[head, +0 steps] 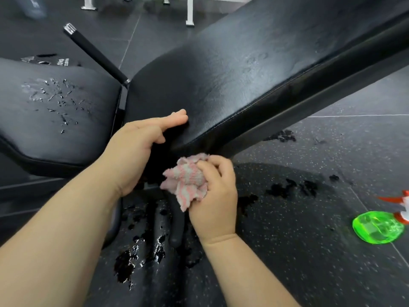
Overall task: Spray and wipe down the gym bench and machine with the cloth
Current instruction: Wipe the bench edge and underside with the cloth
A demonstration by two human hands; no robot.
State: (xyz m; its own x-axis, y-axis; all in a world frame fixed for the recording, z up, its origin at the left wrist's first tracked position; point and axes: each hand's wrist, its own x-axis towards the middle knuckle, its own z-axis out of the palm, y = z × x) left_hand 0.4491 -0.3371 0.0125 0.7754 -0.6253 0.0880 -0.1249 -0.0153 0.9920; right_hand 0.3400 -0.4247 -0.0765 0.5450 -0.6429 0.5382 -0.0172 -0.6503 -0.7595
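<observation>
Two bare hands work at the lower end of the inclined back pad (pixel 243 69). Left hand (pixel 141 147): fingers straight, laid flat on the pad's end. Right hand (pixel 214 191): fingers curled round a bunched pink-and-white cloth (pixel 188 180), held against the pad's lower edge. Seat pad (pixel 55 111), left, carries droplets. Green spray bottle (pixel 378 227) sits on the wet-patched floor (pixel 309 251), far right.

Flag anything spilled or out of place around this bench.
Wet puddles spread across the floor below the bench, well beyond the pads. Spray droplets sit unwiped on the seat pad at left. Nothing looks damaged.
</observation>
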